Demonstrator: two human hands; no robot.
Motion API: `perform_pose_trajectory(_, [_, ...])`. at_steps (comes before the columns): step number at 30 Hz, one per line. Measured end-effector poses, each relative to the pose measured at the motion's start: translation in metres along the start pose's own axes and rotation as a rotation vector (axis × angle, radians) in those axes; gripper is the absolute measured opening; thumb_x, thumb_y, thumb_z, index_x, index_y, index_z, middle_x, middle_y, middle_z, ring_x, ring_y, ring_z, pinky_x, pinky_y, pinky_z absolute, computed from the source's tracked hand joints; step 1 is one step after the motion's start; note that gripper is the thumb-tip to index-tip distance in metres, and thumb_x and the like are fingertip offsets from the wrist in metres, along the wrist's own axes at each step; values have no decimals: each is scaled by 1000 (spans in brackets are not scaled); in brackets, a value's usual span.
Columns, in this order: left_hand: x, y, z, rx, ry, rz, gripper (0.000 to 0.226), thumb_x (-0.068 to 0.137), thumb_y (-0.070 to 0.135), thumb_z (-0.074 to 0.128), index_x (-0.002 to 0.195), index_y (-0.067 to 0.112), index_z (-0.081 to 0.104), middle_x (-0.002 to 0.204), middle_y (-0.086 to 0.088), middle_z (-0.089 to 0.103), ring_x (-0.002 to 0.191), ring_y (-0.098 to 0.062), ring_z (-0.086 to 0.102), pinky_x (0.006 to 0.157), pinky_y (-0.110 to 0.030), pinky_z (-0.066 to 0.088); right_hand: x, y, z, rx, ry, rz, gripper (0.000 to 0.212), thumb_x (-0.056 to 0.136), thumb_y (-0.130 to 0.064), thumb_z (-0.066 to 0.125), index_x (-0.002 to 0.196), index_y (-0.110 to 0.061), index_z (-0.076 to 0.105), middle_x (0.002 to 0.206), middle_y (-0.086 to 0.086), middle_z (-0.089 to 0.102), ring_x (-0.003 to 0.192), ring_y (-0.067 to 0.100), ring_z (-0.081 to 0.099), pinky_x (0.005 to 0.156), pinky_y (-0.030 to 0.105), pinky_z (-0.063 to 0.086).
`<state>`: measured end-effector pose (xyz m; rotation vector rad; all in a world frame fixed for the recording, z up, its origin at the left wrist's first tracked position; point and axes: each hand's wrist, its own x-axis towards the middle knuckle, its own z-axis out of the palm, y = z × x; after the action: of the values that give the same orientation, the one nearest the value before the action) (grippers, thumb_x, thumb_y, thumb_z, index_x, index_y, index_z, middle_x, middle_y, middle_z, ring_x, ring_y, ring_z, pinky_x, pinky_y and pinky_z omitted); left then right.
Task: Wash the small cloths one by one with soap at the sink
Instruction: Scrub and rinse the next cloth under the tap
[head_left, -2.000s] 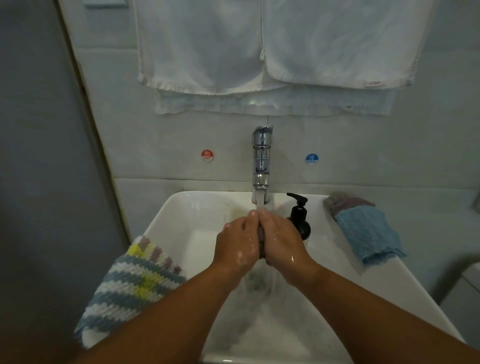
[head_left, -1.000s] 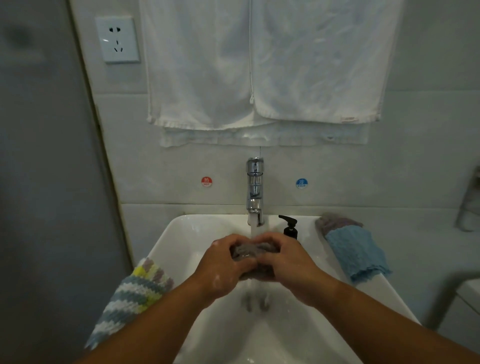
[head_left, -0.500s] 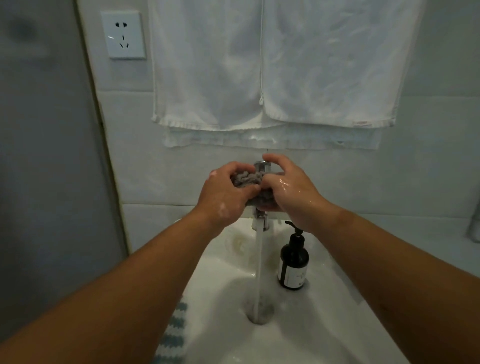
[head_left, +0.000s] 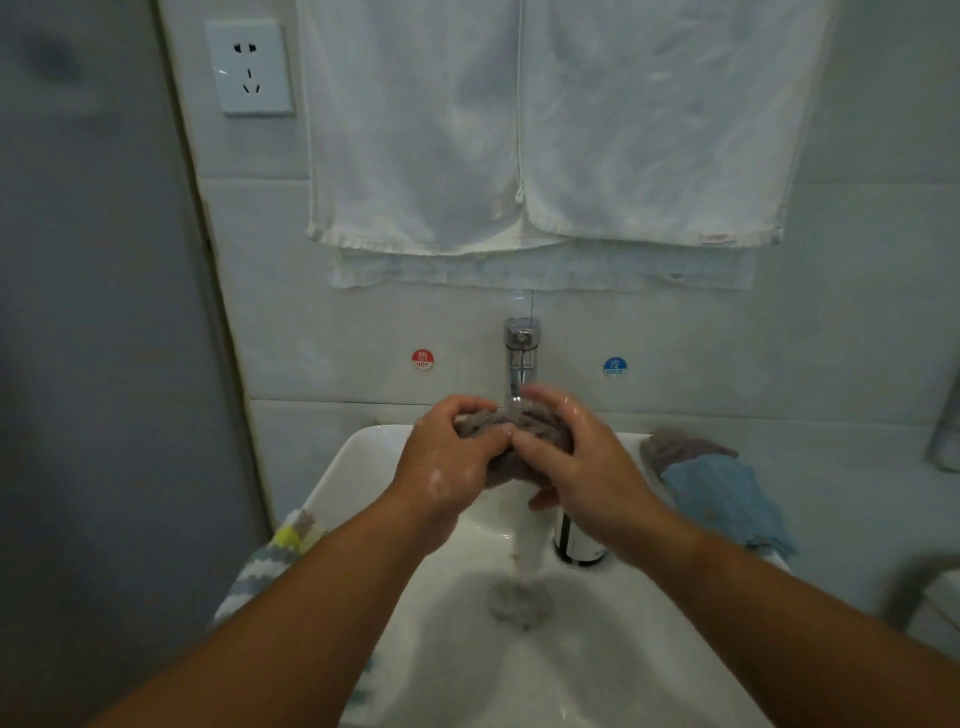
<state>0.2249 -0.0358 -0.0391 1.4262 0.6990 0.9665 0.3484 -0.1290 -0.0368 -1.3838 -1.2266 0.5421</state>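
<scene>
Grip: left hand and right hand both curl their fingers round one wadded grey cloth, thumbs meeting on its near side.
Grey cloth: bunched between the two palms, held above the sink right under the faucet spout.
Water: a running stream strikes the cloth and falls below the hands to the drain.
Hands: wet, with pale suds on the back of the left one.
Soap bottle: dark, upright in the basin, mostly hidden behind the right hand.
Right rim: a blue cloth lies over a mauve-grey one.
Left rim: a striped knitted cloth hangs over the edge, partly behind the left forearm.
Wall: white towels hang above the faucet; a red hot sticker and a blue cold sticker flank it; a power socket sits at upper left.
</scene>
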Motion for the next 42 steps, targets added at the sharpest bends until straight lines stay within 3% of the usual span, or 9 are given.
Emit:
perform_pose_trajectory(3, [-14,-17,10,-12,22,-120,13,99,22,65,110,14,66,109,-16,70,97,-31,72,81,-45,64,-11,27,16,-72,62,44,21,103,-29,56,123,-36,59,114,0,65,93,16,68,59,22,56])
perform_pose_trajectory(8, [-26,-40,25,163,40,-89,28,109,37,40,114,21,62,111,-7,67,100,-22,67,68,-29,59,-12,39,26,-93,164,75,18,107,-34,43,120,-30,55,107,-9,63,99,5,63,79,19,58])
perform_pose_trajectory(15, [-22,-58,25,423,153,-47,41,108,46,32,100,20,63,99,-3,67,94,-21,66,90,-47,58,-8,61,42,-217,137,99,23,107,-39,40,105,-24,58,92,-10,65,84,3,66,69,13,53])
perform_pose_trajectory(20, [-21,-62,28,734,42,-53,30,109,28,39,129,13,56,121,-7,65,110,-23,64,100,-33,52,-8,64,44,-380,80,113,27,107,-31,46,84,-24,60,78,-9,63,77,10,67,69,19,54])
perform_pose_trajectory(23, [-19,-61,25,854,32,-64,34,107,20,43,140,14,45,128,-6,61,108,-20,60,88,-21,43,-5,59,41,-545,4,84,15,103,-23,55,92,-17,63,84,-2,67,83,16,68,77,28,58])
perform_pose_trajectory(28, [-21,-62,27,512,118,-204,55,108,50,30,109,12,70,104,-12,71,93,-29,69,75,-40,61,-4,75,48,-323,119,215,39,108,-39,39,85,-20,65,82,2,70,77,14,70,77,35,61])
perform_pose_trajectory(33, [-23,-60,23,69,102,-244,27,109,38,39,125,29,59,113,-8,68,93,-26,71,70,-39,64,-8,58,38,210,160,379,22,107,-40,42,119,-32,58,109,2,60,97,22,65,75,39,63])
perform_pose_trajectory(37, [-24,-60,23,124,110,-159,28,109,39,38,135,34,47,125,-4,61,106,-24,65,66,-30,58,-11,62,37,146,81,207,28,107,-36,45,134,-40,51,124,-4,59,110,16,64,86,38,62])
perform_pose_trajectory(42, [-32,-61,26,318,101,-101,39,108,50,25,112,26,56,109,3,64,98,-13,62,96,-40,55,-13,68,45,-69,119,63,26,107,-38,40,115,-23,60,100,-7,69,94,5,68,88,29,59])
